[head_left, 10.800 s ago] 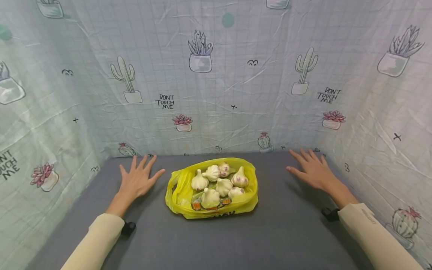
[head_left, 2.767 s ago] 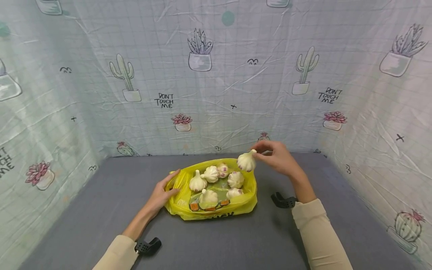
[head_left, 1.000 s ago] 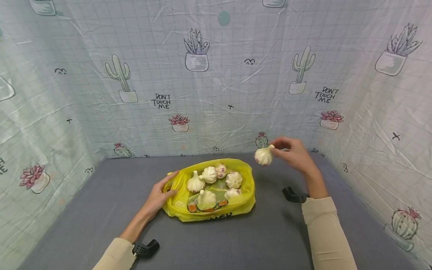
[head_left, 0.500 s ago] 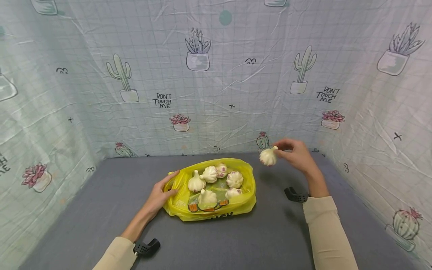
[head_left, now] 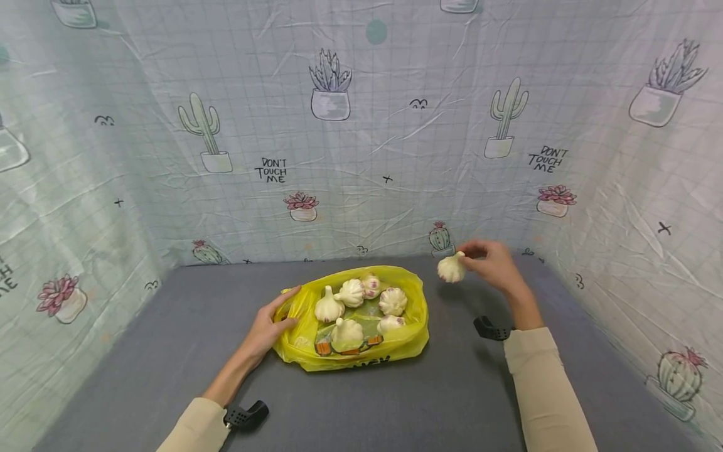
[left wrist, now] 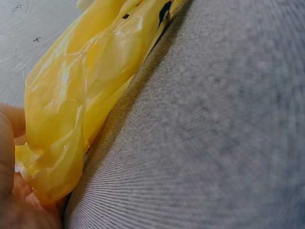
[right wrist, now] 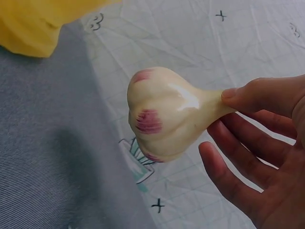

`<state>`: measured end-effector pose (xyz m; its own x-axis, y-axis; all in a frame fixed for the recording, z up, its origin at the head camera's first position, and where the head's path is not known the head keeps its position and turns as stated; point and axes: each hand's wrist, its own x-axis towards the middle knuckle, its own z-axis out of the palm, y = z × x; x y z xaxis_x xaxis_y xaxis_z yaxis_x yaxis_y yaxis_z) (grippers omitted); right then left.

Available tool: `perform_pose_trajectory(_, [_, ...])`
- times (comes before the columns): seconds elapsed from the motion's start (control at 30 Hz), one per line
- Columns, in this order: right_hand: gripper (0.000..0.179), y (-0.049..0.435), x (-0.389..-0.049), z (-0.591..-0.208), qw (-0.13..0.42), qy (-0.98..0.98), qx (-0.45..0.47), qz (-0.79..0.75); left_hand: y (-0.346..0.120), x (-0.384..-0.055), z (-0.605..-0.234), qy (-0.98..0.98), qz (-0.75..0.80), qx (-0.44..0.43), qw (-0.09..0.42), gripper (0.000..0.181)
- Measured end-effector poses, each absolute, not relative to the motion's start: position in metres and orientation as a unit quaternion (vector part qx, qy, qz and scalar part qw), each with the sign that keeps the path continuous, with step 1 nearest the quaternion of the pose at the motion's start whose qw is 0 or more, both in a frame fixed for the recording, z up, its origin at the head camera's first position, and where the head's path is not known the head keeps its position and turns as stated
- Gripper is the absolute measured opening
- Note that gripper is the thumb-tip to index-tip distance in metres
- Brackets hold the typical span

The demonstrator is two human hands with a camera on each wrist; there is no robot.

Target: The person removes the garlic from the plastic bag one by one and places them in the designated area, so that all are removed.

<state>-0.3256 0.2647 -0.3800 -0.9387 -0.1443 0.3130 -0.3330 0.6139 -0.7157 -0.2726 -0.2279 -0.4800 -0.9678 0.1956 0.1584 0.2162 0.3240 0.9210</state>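
Note:
A yellow plastic bag (head_left: 299, 361) lies on the grey table, its mouth spread wide around several cream garlic bulbs (head_left: 392, 301). My left hand (head_left: 262, 329) holds the bag's left end, thumb on the near side and fingers on the far side; the left wrist view shows the crumpled plastic (left wrist: 57, 157) between them. To the right of the bag, my right hand (head_left: 494, 267) pinches another garlic bulb (head_left: 451, 268) by its stem, above the table. In the right wrist view this bulb (right wrist: 162, 114) is glossy with purple patches, and the lower fingers stay off it.
A grey cloth-covered table (head_left: 361, 408) extends around the bag. A pale curtain (head_left: 361, 144) printed with cacti and succulents encloses the back and both sides. Black wrist devices (head_left: 246, 415) sit below both hands.
The right hand has lifted a garlic bulb out of the bag and carried it right; over the last half second it sinks slightly. The left hand came to the bag earlier and stays there.

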Motion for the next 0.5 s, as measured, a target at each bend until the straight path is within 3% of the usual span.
perform_pose_trajectory(0.5, [0.028, 0.268, -0.342, -0.411, 0.091, -0.905, 0.116, 0.398, -0.229, -0.275, -0.483, -0.812, -0.566, -0.139, 0.021, 0.069])
